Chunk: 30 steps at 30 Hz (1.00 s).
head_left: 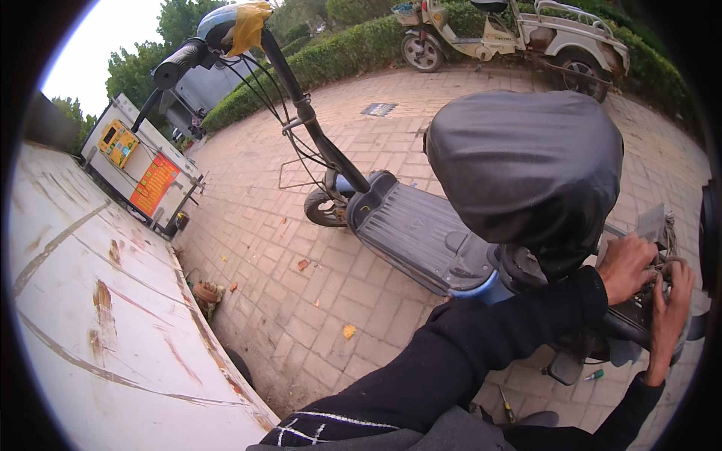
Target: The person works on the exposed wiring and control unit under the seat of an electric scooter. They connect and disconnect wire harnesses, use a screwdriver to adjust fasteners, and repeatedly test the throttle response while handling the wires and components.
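Observation:
Both hands are together at the rear of a small electric scooter (421,229), behind its black covered seat (526,165). My left hand (626,268) is closed, its bent fingers pinched over a small part. Close against it, my right hand (671,316) pinches at the same spot with thumb and fingers. What they hold is too small and too covered to name. A bundle of thin wires (668,231) and a flat grey plate (650,222) stick up just beyond the fingers. Under the hands lies a dark rear part of the scooter (630,322), partly hidden.
A screwdriver (508,407) and a small green-and-white object (594,374) lie on the brick paving (301,248). At left stands a scratched white panel (113,301), with an open lid-like board (143,161) beyond it. A cream three-wheeler (519,37) is parked by the hedge (353,52).

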Each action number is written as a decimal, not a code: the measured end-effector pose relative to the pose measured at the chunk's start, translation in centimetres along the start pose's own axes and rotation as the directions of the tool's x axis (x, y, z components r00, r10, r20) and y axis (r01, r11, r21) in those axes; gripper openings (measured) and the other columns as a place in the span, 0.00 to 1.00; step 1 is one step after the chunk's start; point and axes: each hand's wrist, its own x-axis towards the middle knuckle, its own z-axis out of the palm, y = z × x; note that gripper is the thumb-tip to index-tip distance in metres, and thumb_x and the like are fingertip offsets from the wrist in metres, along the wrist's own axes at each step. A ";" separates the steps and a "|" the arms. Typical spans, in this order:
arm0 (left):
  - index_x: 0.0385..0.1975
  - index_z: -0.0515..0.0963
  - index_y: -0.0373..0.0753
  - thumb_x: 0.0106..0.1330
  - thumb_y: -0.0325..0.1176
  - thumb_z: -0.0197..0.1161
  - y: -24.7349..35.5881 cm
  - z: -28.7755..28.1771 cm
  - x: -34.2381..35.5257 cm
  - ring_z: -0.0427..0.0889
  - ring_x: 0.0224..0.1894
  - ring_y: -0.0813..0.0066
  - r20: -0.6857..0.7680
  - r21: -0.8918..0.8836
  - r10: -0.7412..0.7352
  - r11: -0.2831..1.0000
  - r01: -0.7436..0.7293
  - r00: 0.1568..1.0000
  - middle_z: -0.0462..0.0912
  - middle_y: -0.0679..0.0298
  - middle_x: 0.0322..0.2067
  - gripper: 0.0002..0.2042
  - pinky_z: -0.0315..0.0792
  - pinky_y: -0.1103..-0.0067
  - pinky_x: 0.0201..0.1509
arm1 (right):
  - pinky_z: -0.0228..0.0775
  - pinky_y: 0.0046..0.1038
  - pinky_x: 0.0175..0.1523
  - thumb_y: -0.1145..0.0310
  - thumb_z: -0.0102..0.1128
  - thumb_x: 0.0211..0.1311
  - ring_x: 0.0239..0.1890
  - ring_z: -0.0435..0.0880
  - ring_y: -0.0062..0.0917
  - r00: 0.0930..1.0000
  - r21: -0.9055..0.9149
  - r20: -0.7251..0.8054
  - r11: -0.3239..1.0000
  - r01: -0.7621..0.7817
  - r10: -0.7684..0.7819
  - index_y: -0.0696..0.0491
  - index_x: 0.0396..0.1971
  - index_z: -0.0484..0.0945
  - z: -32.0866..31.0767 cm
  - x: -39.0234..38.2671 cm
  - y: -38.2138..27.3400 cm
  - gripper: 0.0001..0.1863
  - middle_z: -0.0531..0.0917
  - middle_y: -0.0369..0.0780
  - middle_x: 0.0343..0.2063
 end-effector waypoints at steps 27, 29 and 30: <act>0.29 0.78 0.38 0.54 0.34 0.71 -0.6 2.6 0.7 0.77 0.47 0.49 -0.095 0.014 -0.009 1.000 0.010 0.995 0.80 0.55 0.35 0.10 0.70 0.58 0.50 | 0.66 0.32 0.62 0.64 0.57 0.76 0.59 0.75 0.39 0.980 0.055 0.166 0.991 -0.119 0.109 0.58 0.57 0.74 -1.1 0.5 1.6 0.17 0.77 0.46 0.55; 0.30 0.78 0.38 0.54 0.34 0.70 -0.6 3.0 0.5 0.77 0.47 0.49 -0.133 0.011 0.001 1.000 0.001 0.991 0.80 0.55 0.35 0.10 0.70 0.58 0.50 | 0.66 0.32 0.62 0.63 0.56 0.76 0.58 0.75 0.39 0.974 -0.043 0.181 0.990 -0.133 0.138 0.58 0.57 0.74 -1.3 0.7 1.4 0.17 0.77 0.46 0.55; 0.30 0.78 0.38 0.54 0.33 0.70 -0.6 3.2 0.4 0.77 0.47 0.49 -0.138 0.011 0.003 1.000 -0.002 0.990 0.80 0.55 0.35 0.09 0.70 0.58 0.50 | 0.66 0.32 0.62 0.63 0.56 0.76 0.58 0.75 0.39 0.968 -0.017 0.209 0.990 -0.140 0.141 0.58 0.57 0.74 -1.4 0.8 1.4 0.17 0.77 0.46 0.55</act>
